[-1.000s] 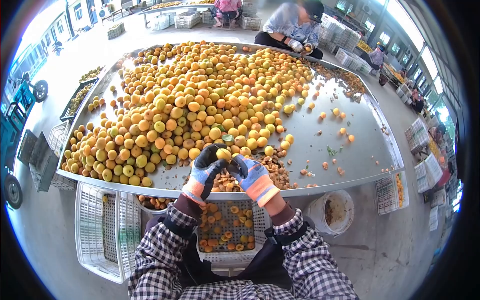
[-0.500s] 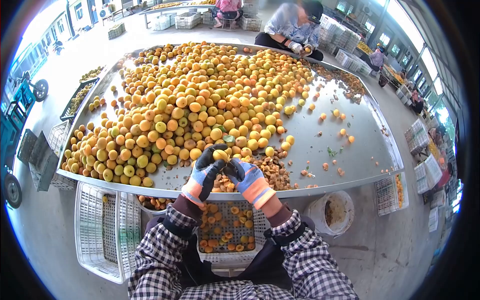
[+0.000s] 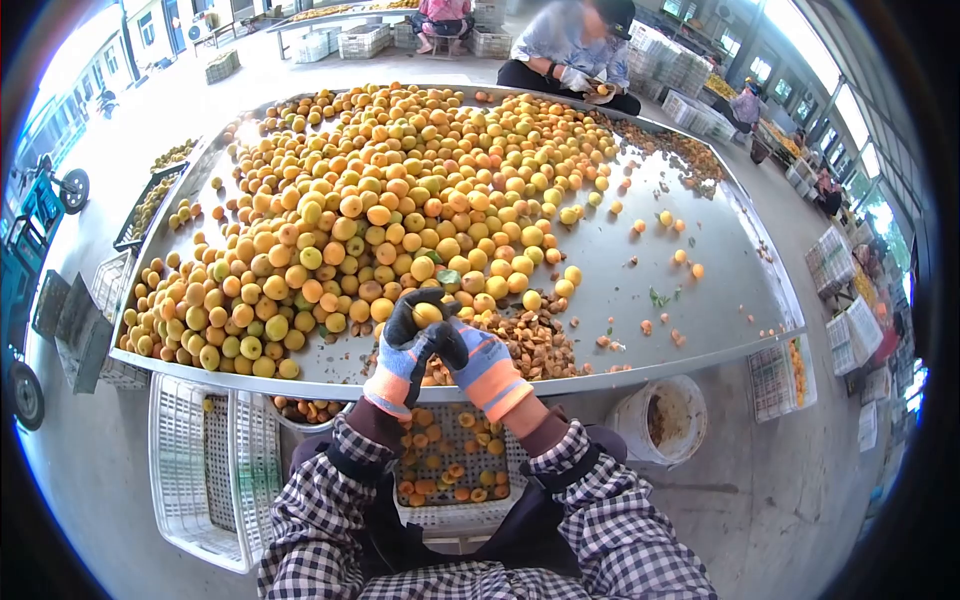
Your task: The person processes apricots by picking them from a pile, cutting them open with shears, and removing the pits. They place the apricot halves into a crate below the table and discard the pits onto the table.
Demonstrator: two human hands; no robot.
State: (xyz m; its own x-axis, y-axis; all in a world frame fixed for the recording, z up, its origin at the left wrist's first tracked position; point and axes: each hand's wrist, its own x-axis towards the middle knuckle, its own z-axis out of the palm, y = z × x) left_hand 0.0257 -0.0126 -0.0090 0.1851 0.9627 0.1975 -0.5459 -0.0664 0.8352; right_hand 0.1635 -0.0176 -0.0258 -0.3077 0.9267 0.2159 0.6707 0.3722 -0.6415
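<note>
My left hand (image 3: 400, 350), in a black, blue and orange glove, is closed on a yellow apricot (image 3: 427, 314) above the table's near edge. Close against it, my right hand (image 3: 480, 362) in a matching glove has its fingers curled together beside the fruit. Whatever lies within those right fingers is hidden. Just beyond and right of my hands is a heap of brown apricot pits (image 3: 540, 345). A large pile of whole apricots (image 3: 400, 190) covers much of the metal table (image 3: 660, 290).
Below the table edge, a crate (image 3: 455, 515) between my knees contains apricot pieces. White crates (image 3: 255, 470) stand at left, a bucket (image 3: 690, 420) at right. A bowl (image 3: 310, 425) sits partly under the table. Across the table, another person (image 3: 565, 55) handles fruit in white gloves.
My right hand has shifted slightly left, closer against my left hand. The apricot stays in my left hand, a little further left. The whole view has shifted slightly.
</note>
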